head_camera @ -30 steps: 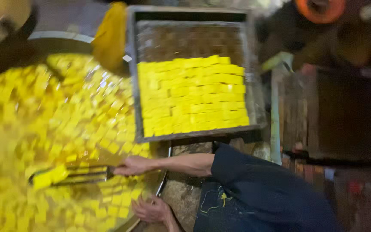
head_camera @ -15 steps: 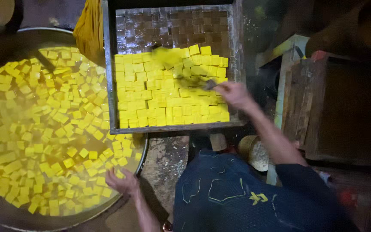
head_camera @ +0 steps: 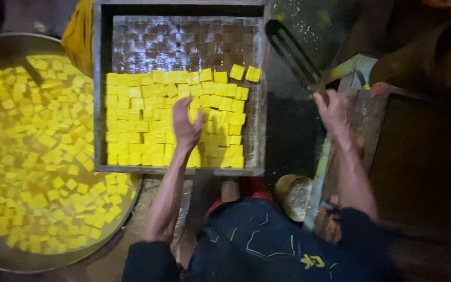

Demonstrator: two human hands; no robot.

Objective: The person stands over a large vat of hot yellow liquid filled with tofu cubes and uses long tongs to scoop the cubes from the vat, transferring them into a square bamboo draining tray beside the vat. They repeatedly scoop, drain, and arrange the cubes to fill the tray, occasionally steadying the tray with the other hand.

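- The yellow cubes (head_camera: pixel 147 117) lie packed in tidy rows across the near half of a square wooden tray (head_camera: pixel 99 104); its far half shows a bare gridded floor.
- The slotted spatula (head_camera: pixel 294 55), dark and long-bladed, is held up tilted beyond the tray's right edge.

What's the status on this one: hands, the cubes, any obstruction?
Left hand open, flat on yellow cubes in square wooden tray. Right hand gripping dark slotted metal spatula, raised beside tray. Nothing blocking.
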